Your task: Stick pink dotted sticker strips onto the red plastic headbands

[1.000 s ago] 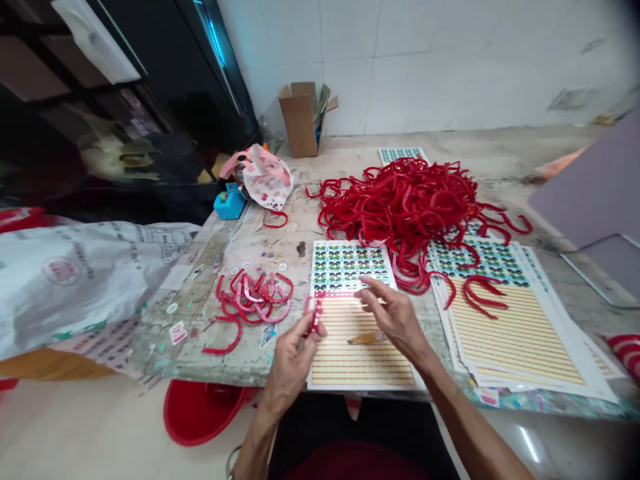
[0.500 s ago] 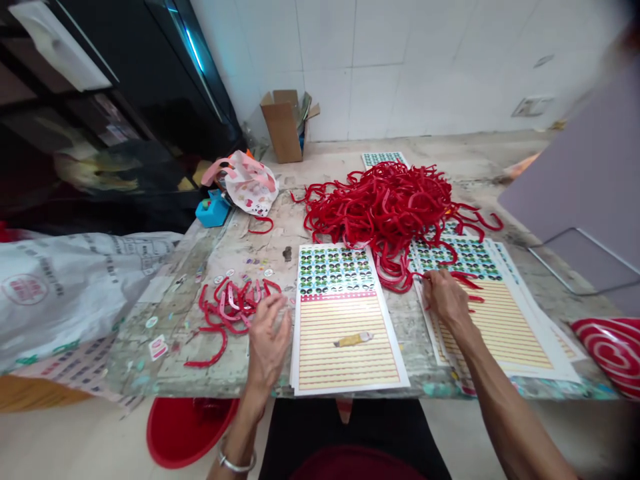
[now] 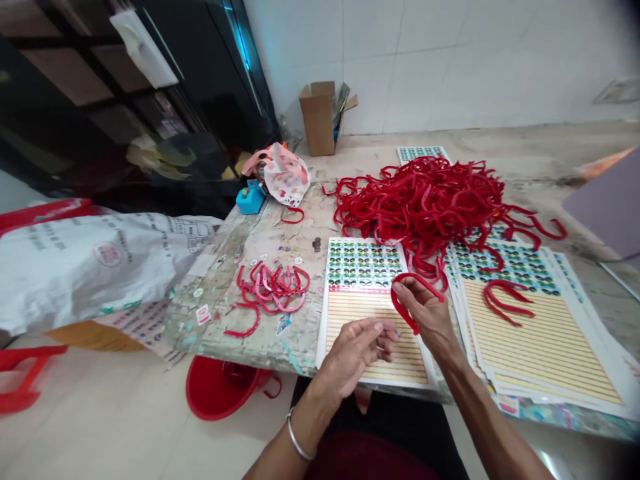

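My right hand point(image 3: 433, 317) is closed on a red U-shaped headband point(image 3: 400, 308), its curve toward the left, above the front printed sheet point(image 3: 350, 301). My left hand point(image 3: 357, 350) is over the lower part of that sheet, fingers loosely curled and apart, and I see nothing gripped in it. A small greyish tip shows by its fingertips; the rest is hidden behind the hand. A big heap of red headbands point(image 3: 425, 200) lies behind the sheet. On the left is a smaller pile of red and pink headbands point(image 3: 275, 287).
More printed sheets point(image 3: 550, 333) are stacked at the right, with a few red bands point(image 3: 507, 300) on top. At the back left are a blue box point(image 3: 251, 198), a patterned bag point(image 3: 287, 177) and a cardboard box point(image 3: 319, 123). A red bucket point(image 3: 210, 393) stands below the table edge.
My right hand has come left from the bands on the right-hand sheets, now with a headband in it. My left hand has moved right, over the front sheet. The view has shifted left.
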Available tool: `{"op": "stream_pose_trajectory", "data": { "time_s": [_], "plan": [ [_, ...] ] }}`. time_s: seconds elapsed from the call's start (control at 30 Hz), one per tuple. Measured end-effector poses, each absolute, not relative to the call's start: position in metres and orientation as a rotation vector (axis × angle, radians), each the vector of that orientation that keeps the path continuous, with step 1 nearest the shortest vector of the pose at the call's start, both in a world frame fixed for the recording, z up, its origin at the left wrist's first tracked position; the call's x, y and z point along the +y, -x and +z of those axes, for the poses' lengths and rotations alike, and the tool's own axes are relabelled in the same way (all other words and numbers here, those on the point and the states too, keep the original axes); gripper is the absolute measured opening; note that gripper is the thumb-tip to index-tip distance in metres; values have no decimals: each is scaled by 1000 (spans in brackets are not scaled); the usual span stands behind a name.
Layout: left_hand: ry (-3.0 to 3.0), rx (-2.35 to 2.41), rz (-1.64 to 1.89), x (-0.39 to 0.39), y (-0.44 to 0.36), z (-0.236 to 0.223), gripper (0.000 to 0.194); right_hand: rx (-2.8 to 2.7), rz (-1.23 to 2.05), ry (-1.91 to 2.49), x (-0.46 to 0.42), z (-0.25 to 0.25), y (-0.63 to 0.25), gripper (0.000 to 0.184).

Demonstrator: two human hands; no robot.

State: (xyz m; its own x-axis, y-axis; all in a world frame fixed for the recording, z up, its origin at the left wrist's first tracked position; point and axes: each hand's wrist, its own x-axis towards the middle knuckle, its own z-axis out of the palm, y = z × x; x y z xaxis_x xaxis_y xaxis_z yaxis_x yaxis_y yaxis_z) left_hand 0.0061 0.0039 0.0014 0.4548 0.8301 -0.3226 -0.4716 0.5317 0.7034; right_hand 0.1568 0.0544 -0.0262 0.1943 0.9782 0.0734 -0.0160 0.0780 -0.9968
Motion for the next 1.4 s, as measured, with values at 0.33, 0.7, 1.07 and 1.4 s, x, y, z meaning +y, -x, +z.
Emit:
{"op": "stream_pose_trajectory", "data": {
  "time_s": [0.33,0.7,1.07,1.4],
  "plan": [
    [-68,338,800,0,-8,7,21,-1126,988,1102,49,-6,-129,9],
    [-673,843,1193,23,50,29,13,-2065,793,1147,41,-34,-157,15],
    [-705,1270,1249,22,73,-9,18,-2254,787,1410,28,-43,-149,11],
    [-746,1389,1349,54,55,-50,25,-2350,340,1200,109,-57,-100,13]
  ]
}}
